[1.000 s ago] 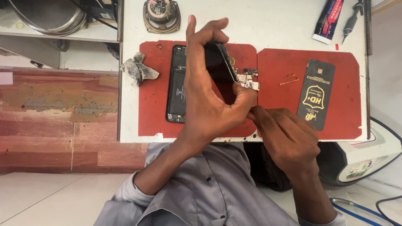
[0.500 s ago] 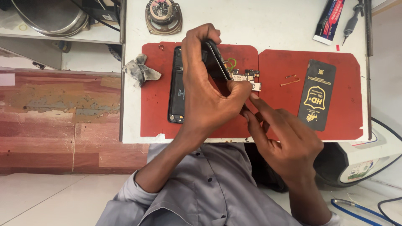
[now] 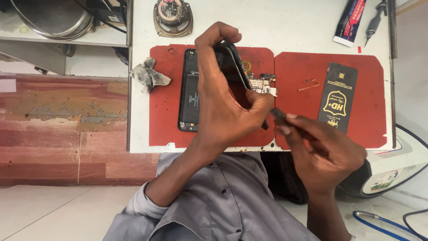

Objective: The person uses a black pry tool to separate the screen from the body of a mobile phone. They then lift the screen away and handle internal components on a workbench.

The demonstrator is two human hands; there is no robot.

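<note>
Phone panel (image 3: pixel 234 62) on edge in left hand (image 3: pixel 223 107)

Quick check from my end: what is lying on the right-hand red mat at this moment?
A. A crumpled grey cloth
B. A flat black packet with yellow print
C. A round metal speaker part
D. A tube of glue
B. The flat black packet lies on the right red mat; the crumpled cloth sits at the left mat's edge, beyond the left hand.

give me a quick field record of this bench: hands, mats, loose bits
left hand: grips a black phone panel, tilted up on edge
right hand: pinches a small dark tool beside the panel
under left hand: open phone body on left red mat
right red mat: black packet
loose: circuit board, grey rag
</note>
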